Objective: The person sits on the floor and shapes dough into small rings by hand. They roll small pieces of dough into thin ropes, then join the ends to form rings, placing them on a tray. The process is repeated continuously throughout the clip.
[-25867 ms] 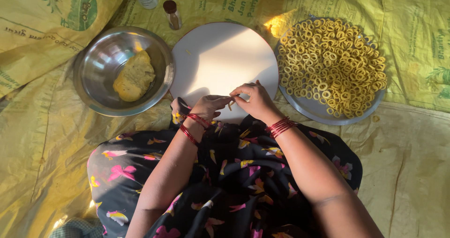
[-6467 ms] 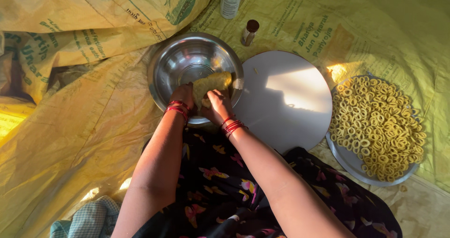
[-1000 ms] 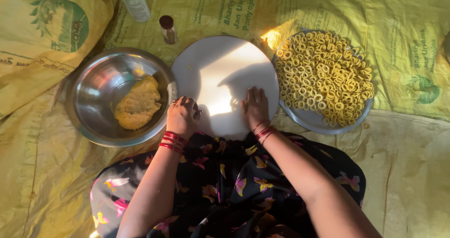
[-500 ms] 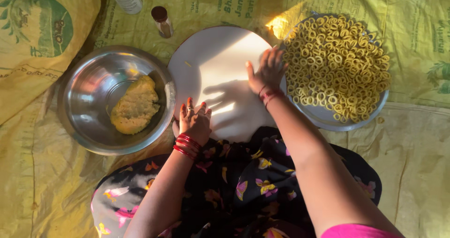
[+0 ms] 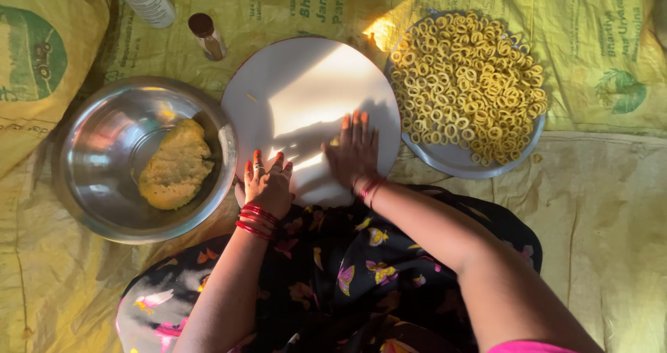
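Both hands flat, fingers spread, holding nothing: left hand (image 5: 267, 185) on near rim of round white board (image 5: 306, 96), right hand (image 5: 354, 151) beside it. Far half of board bare. Half second ago right hand was up by plate of rings (image 5: 467, 82); pulled back now. Steel bowl (image 5: 104, 144) with dough (image 5: 175, 164) touches board's left edge.

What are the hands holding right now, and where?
Nothing visibly held. Right hand lies flat on the white round board; left hand rests at its near edge.

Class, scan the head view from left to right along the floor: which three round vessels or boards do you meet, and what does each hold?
Round steel bowl with a yellow dough lump → round white board, both hands on it → steel plate heaped with small yellow dough rings.
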